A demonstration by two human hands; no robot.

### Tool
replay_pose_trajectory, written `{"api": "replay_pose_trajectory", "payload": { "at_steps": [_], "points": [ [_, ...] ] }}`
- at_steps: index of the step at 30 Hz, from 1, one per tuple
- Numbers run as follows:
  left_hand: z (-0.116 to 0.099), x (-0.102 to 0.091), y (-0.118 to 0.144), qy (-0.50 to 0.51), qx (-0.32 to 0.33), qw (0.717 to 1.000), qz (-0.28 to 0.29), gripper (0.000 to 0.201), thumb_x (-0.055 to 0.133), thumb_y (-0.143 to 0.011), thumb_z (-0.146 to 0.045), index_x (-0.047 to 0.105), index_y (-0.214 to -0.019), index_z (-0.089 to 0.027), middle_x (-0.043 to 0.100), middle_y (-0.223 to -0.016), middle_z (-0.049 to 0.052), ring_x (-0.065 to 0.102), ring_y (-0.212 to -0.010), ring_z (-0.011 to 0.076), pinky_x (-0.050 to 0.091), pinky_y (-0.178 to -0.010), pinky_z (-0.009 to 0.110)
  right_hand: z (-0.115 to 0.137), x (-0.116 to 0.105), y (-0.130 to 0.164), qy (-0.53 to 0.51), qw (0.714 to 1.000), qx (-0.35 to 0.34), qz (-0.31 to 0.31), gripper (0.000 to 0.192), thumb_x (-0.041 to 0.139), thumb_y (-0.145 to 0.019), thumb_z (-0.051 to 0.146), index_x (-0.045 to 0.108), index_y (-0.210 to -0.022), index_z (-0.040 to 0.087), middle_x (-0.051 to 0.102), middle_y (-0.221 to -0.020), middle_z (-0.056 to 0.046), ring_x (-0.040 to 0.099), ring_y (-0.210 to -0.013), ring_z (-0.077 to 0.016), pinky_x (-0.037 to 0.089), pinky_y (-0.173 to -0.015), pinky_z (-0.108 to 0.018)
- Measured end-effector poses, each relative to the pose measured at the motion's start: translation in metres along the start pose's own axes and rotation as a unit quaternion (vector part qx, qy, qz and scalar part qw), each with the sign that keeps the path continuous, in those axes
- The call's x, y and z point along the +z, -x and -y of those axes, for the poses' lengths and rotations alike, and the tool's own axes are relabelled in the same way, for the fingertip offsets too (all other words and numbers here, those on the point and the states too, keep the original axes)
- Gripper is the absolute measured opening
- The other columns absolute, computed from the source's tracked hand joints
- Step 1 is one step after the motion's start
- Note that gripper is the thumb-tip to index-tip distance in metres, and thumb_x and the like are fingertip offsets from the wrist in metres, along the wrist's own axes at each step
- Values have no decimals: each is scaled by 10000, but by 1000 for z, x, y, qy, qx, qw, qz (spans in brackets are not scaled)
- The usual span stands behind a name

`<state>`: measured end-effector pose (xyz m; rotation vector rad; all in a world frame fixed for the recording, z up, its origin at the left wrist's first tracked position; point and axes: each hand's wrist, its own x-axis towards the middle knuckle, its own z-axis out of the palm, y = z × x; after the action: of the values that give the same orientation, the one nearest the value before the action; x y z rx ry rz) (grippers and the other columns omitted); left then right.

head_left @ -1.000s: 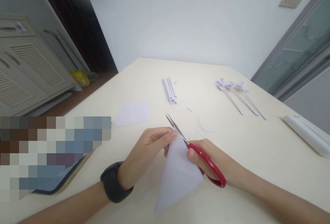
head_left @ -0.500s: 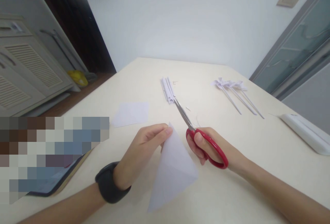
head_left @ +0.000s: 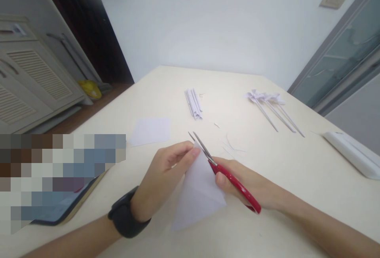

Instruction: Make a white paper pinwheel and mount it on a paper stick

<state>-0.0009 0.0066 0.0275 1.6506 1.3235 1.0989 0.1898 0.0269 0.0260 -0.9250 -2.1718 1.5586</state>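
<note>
Snipping the tip of a folded paper triangle [head_left: 197, 192] with red-handled scissors [head_left: 225, 175].

Held above the table [head_left: 297, 179], apex pinched in the left hand [head_left: 166, 175]; right hand [head_left: 252, 186] closed through the scissor loops, blades parted at the apex. Beyond the triangle: thin trimmings [head_left: 233, 147], a flat paper square [head_left: 150, 130], rolled paper sticks [head_left: 193, 103], finished pinwheels [head_left: 268, 103]. Cutting seemingly just begun; unfolding and mounting left.

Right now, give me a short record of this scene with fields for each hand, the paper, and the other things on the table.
left hand: pinches the tip of the folded paper
right hand: holds red scissors, blades open at the paper's tip
table: flat paper square, bundle of paper strips, paper pinwheels, thin offcuts
</note>
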Motion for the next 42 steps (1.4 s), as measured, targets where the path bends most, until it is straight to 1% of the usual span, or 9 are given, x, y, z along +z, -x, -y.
{"api": "replay_pose_trajectory", "payload": {
  "at_steps": [5,11,20,23,27,30,36,39,42],
  "points": [
    [0,0,1,-18,12,1000,10,245,463,-853,-285,524,-636,-189,485,-619,-47,438,-584,112,343,-531,193,-1,2,-2,-15,1000,14,21,351,366,-860,516,405,-773,179,336,-646,33,288,-545,-89,270,-486,-217],
    [0,-1,1,-17,0,1000,6,230,456,-858,-302,555,-683,-191,534,-668,-43,479,-628,119,366,-567,192,1,1,0,9,1000,11,21,334,348,-874,499,392,-774,184,327,-658,36,287,-550,-87,259,-488,-214],
    [3,1,0,-10,-28,1000,9,254,448,-858,-335,517,-658,-193,481,-647,-46,450,-627,119,360,-567,198,5,5,-2,12,999,36,-13,317,401,-868,449,368,-705,179,378,-630,35,330,-537,-81,267,-486,-208],
    [3,1,0,8,-40,999,16,241,437,-862,-346,533,-697,-199,504,-680,-40,457,-650,124,366,-584,202,5,6,-2,1,999,34,-15,322,405,-866,441,361,-684,179,354,-610,39,312,-523,-76,255,-467,-203],
    [3,1,1,15,-43,999,12,261,452,-855,-344,495,-646,-194,459,-637,-49,424,-614,113,344,-559,196,3,7,-3,-15,999,37,-20,375,390,-855,491,319,-650,185,315,-558,53,287,-476,-65,223,-414,-193],
    [2,1,1,20,-54,998,7,285,455,-851,-360,475,-623,-191,420,-612,-50,394,-589,111,331,-535,198,2,7,-3,-32,998,44,-17,393,383,-851,511,320,-641,185,346,-539,53,322,-454,-62,238,-399,-183],
    [5,2,-1,38,-74,996,11,259,456,-845,-383,537,-686,-195,460,-641,-37,416,-615,125,347,-542,208,1,7,-4,-8,999,39,-35,403,382,-854,512,383,-636,173,427,-535,37,440,-462,-74,328,-430,-177],
    [6,2,-1,47,-78,996,14,265,456,-845,-385,537,-681,-194,469,-647,-35,421,-621,125,352,-547,207,-3,8,-4,-22,999,36,-21,431,359,-863,517,434,-630,163,484,-505,25,508,-463,-87,361,-434,-170],
    [5,1,-1,58,-85,994,16,281,452,-846,-384,523,-656,-190,463,-643,-36,417,-615,120,356,-549,203,-8,9,-3,-32,999,35,-9,482,315,-873,527,463,-602,157,503,-459,17,504,-412,-85,353,-403,-168]
  ]
}}
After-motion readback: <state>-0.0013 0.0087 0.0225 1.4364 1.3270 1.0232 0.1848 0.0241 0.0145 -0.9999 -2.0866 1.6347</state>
